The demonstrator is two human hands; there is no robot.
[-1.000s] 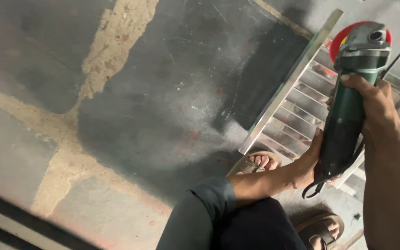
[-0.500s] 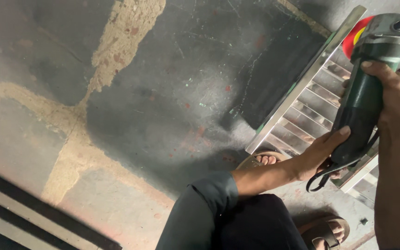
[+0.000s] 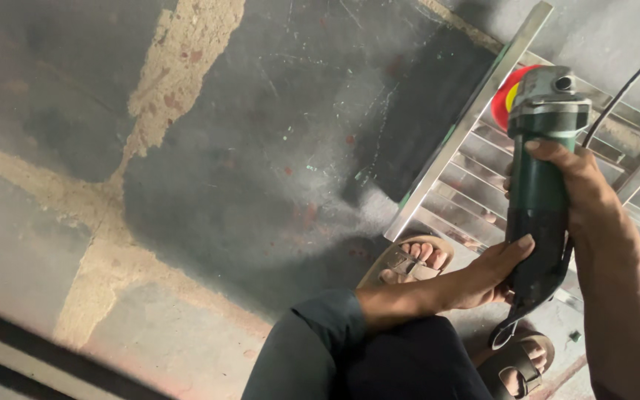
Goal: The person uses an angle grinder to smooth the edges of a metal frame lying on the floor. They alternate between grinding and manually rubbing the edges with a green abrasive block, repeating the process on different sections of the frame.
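1. Nearest to the camera is the knee (image 3: 379, 355) in dark trousers, with the left forearm lying over it and reaching toward the grinder (image 3: 542, 192).
2. The left hand (image 3: 483, 278) touches the lower end of the grinder body. Its fingers are stretched and only lightly curled, with the fingertips (image 3: 525, 242) pressed against the green side, so this hand supports more than it clamps.
3. The right hand (image 3: 579, 192) is closed around the middle of the grinder from the right side. The fingers wrap over the green body (a full and firm hold, as far as can be seen).
4. The grinder stands nearly upright between the two hands, its grey head above the right hand. A short black loop hangs from its lower end, just under the left hand.
5. Below the grip, two feet in tan sandals rest on the floor: one sandal (image 3: 409, 259) just left of the left hand, the other sandal (image 3: 516, 363) under the grinder's lower end.
6. Above the grip, a red disc (image 3: 509, 96) with a yellow centre sits at the grinder head, close to the metal frame (image 3: 468, 126). Whether it touches the metal, I cannot tell.
7. The frame is a shiny grille with many thin bars and lies behind both hands.
8. A black cable (image 3: 624, 92) runs up and right from beside the head.
9. Farthest is the grey concrete floor (image 3: 224, 185), with pale patches to the left.
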